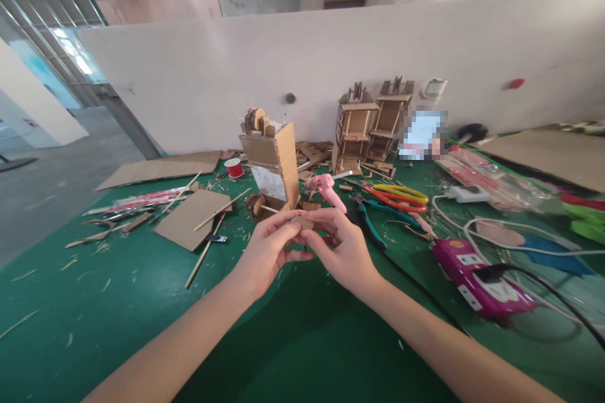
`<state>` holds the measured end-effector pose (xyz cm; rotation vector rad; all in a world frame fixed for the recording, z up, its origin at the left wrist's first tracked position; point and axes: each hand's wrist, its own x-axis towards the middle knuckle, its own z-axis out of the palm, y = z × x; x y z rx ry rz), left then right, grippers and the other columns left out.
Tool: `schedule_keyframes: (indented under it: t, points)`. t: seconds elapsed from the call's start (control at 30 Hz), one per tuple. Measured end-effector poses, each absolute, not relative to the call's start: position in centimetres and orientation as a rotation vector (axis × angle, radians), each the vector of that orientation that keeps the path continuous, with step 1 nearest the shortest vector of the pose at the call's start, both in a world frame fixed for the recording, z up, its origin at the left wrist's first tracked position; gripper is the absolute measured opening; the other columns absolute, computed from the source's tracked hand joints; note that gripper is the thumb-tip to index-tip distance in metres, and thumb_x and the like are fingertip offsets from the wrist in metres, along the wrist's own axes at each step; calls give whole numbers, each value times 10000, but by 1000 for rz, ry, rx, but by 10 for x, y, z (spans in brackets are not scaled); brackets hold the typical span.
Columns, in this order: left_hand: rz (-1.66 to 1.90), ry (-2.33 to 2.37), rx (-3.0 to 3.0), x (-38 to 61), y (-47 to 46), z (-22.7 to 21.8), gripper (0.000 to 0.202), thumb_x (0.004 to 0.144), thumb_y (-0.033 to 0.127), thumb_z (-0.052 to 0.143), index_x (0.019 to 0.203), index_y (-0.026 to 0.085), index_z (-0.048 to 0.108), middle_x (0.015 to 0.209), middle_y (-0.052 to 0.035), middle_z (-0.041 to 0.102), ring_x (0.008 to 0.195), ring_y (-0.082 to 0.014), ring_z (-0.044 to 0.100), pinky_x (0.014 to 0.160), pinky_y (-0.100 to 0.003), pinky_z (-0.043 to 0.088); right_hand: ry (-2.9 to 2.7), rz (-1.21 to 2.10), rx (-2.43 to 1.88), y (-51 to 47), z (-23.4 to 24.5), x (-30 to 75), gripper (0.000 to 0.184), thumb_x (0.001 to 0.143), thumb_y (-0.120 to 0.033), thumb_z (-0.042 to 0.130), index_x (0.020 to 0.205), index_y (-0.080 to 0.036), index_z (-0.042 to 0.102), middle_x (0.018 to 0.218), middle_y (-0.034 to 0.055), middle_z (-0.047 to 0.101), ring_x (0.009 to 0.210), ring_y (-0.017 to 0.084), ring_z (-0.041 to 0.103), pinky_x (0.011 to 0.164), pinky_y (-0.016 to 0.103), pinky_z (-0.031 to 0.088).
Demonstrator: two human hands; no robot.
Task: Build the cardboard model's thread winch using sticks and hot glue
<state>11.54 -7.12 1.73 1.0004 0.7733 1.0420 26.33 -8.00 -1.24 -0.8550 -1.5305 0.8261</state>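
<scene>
Between my two hands is a small rounded piece of cardboard (304, 223), held up above the green table. My left hand (274, 244) pinches it from the left with thumb and fingers. From the right, my right hand (338, 245) grips its other edge, the thumb in front. Fingers hide part of the piece. Just beyond the hands stands an upright cardboard model (286, 164) with round wheels at top and bottom. A pink hot glue gun (327, 191) with a white stick in it lies right behind my right hand.
Pliers with orange handles (394, 200) and teal-handled cutters (372, 227) lie right of the glue gun. A magenta power strip (479, 280) with cables is further right. Cardboard sheets (189, 219) and sticks lie left, near a red spool (233, 168). Two cardboard towers (354, 129) stand behind.
</scene>
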Motion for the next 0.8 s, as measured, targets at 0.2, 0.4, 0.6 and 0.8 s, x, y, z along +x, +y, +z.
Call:
schedule_keyframes:
  t: [0.2, 0.4, 0.6, 0.8]
  points:
    - [1049, 792, 922, 117, -69, 9, 208, 785, 241, 659, 977, 164, 672, 819, -39, 665, 734, -152, 644, 604, -291, 594, -1538, 829, -873, -80, -18, 264, 189, 865, -248, 604, 1047, -215, 563, 1076, 74, 677, 961, 182, 687, 744, 285, 585]
    - [989, 827, 935, 119, -70, -10, 190, 802, 234, 637, 970, 149, 663, 892, -61, 662, 767, -149, 640, 650, -280, 583, -1655, 826, -974, -78, -26, 264, 189, 844, -198, 590, 1032, -217, 591, 995, 48, 694, 929, 173, 685, 799, 315, 581]
    - [1034, 842, 903, 116, -67, -4, 178, 823, 224, 636, 991, 163, 641, 960, -55, 643, 802, -148, 632, 654, -287, 587, -1531, 989, -912, -73, -27, 264, 354, 856, -230, 578, 1196, -234, 483, 1244, 92, 566, 1081, 186, 625, 874, 334, 562]
    - [1049, 781, 835, 107, -61, -1, 260, 848, 164, 575, 1103, 215, 566, 830, -25, 627, 759, -146, 634, 581, -267, 571, -1563, 1091, -920, -73, -26, 266, 380, 890, -253, 521, 1255, -228, 421, 1136, 86, 591, 1068, 188, 605, 915, 388, 519]
